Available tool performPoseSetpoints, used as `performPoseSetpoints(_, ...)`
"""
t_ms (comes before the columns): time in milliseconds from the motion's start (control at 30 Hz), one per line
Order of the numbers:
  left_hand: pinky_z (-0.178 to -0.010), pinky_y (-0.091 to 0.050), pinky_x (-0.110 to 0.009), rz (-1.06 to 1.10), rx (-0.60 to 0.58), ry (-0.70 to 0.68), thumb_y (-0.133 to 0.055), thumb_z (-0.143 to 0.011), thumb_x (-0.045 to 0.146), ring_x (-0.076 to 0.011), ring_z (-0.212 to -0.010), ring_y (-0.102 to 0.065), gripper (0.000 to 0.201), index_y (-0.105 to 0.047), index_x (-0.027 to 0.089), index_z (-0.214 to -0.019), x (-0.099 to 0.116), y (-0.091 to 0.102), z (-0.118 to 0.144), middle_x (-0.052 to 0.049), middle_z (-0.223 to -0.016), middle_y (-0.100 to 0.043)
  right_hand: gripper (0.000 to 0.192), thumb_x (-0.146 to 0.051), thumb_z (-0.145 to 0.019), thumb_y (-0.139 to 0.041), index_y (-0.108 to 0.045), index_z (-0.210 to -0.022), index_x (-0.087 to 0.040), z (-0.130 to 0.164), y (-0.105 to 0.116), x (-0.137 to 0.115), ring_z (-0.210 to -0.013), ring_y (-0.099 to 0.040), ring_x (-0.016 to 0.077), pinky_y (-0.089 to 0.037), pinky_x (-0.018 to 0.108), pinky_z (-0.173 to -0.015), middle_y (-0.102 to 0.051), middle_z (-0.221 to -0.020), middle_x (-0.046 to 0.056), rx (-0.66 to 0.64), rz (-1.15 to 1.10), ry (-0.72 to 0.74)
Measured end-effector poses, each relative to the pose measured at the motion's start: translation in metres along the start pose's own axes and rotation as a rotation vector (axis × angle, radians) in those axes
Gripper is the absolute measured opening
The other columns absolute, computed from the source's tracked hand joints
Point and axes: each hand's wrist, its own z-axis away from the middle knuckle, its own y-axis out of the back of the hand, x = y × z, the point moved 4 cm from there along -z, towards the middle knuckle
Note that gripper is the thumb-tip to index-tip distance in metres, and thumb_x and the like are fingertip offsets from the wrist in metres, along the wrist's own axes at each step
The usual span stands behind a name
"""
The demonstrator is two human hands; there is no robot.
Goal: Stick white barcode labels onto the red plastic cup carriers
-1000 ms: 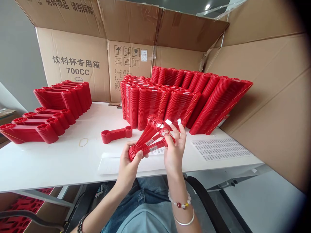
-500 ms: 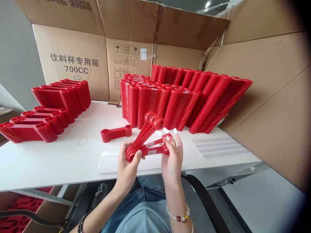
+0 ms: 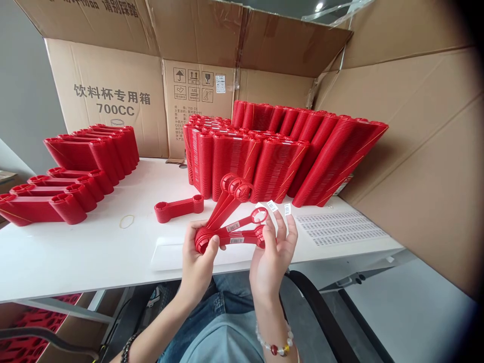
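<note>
My left hand (image 3: 198,257) is closed around one end of a fanned stack of red plastic strips (image 3: 227,200), each with a ring at its end. Some strips splay up and away; others lie toward the right. Barcode stickers show on the lower strips. My right hand (image 3: 270,257) has its thumb against the rings of the lower strips, its other fingers raised and spread behind them. Small white labels (image 3: 287,208) sit on its fingertips. One strip's open ring (image 3: 259,216) stands just beside its index finger. Contact behind the rings is partly hidden.
Tall red stacks (image 3: 234,161) stand behind my hands, with more stacks (image 3: 91,151) at the left. A short red stack (image 3: 179,208) lies nearby. A label sheet (image 3: 340,227) is at the right, a rubber band (image 3: 127,222) at the left. Cardboard walls (image 3: 121,70) enclose the table.
My right hand has shifted slightly right and its fingers have spread, carrying the labels on their tips rightward. My left hand keeps its hold on the strips.
</note>
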Motion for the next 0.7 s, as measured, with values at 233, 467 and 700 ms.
performPoseSetpoints(233,-0.058,-0.05,-0.023,-0.068,-0.083,-0.042,-0.062,-0.085,0.027,-0.0118,-0.055,-0.06,0.017,-0.048,0.023,-0.093,0.011,-0.003,0.004,0.006,-0.062,-0.064,0.052,-0.03,-0.084,-0.067,-0.044,-0.13,-0.031,-0.001,0.004,-0.007,-0.129,-0.054,0.023,-0.052,0.042,-0.1,-0.047,-0.148,0.006,0.037,0.028,0.006)
performPoseSetpoints(467,-0.056,-0.051,-0.023,-0.132,-0.056,-0.131,-0.064,-0.082,0.023,-0.0119,-0.057,-0.062,0.018,-0.05,0.022,-0.094,0.015,-0.003,0.008,0.003,-0.074,-0.064,0.056,-0.032,-0.078,-0.074,-0.047,-0.126,-0.03,-0.003,0.005,-0.01,-0.123,-0.058,0.0231,-0.055,0.042,-0.095,-0.049,-0.147,0.007,0.051,0.031,-0.01)
performPoseSetpoints(700,-0.064,-0.053,-0.024,-0.246,-0.069,-0.39,-0.065,-0.081,0.017,-0.0141,-0.068,-0.066,0.023,-0.054,0.024,-0.1,0.02,-0.004,0.017,0.0,-0.085,-0.065,0.063,-0.028,-0.074,-0.073,-0.046,-0.131,-0.026,-0.011,0.006,-0.006,-0.119,-0.061,0.0233,-0.055,0.039,-0.092,-0.055,-0.142,0.009,0.023,0.008,-0.153)
